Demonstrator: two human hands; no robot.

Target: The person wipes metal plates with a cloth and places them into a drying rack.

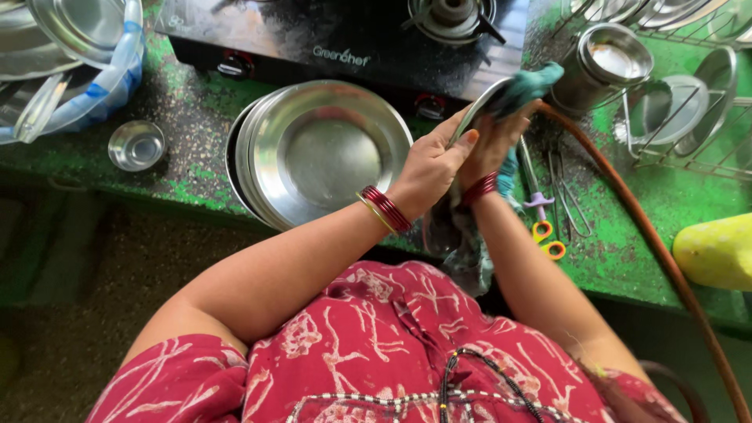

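Note:
My left hand point(433, 162) grips the rim of a steel plate point(478, 106) held on edge above the green counter. My right hand point(495, 145) presses a teal cloth point(526, 84) against the plate's face; the cloth's tail hangs down between my wrists. Red bangles sit on both wrists. A stack of steel plates point(321, 153) lies flat on the counter just left of my left hand.
A black gas stove point(329, 35) stands at the back. A small steel bowl point(136, 145) sits at left beside a blue tub of steel ware point(102, 78). A steel pot point(603, 63) and wire dish rack point(689, 110) stand right. An orange hose point(642, 235), tongs, peelers and a yellow object point(717, 251) lie right.

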